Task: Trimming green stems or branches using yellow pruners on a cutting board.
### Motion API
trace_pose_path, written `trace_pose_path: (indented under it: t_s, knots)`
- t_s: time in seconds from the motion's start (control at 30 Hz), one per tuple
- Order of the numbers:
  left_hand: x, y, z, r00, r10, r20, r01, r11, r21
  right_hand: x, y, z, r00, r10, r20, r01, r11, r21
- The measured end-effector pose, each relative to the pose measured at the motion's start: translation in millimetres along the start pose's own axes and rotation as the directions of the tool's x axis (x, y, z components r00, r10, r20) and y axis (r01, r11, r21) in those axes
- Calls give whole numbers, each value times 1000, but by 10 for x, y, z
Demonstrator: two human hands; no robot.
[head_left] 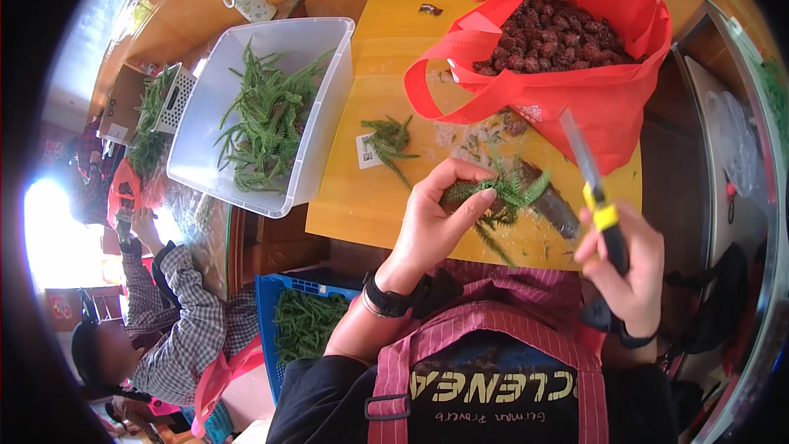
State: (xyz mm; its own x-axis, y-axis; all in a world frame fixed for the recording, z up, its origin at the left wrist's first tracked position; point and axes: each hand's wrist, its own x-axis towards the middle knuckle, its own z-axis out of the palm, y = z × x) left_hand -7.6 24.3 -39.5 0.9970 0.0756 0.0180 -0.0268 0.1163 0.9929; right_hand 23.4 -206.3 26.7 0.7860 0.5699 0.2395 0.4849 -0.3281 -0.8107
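Two hands work over the yellow worktop point(374, 197), just below the red bag point(575, 94) of brown cones point(555, 33). The left hand point(431, 218) pinches a green sprig point(505, 193). The right hand point(629, 267) wraps tight around a yellow-handled knife point(596, 189), blade pointing toward the bag.

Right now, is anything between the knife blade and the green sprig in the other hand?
Nothing visible. The left hand pinches the green sprig above the yellow table; the right hand holds the utility knife with its blade raised, and open air lies between them.
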Motion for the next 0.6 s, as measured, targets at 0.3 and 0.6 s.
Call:
trace_pose_path:
  t_s: [0.3,0.6]
  knots:
    - [20,-38,69,982,123,-145,-148,972,-181,-134,-25,157,987,118,113,-96,979,-179]
    - [10,-119,84,952,214,-220,-245,962,-124,-148,-86,175,985,140,105,-100,943,-319]
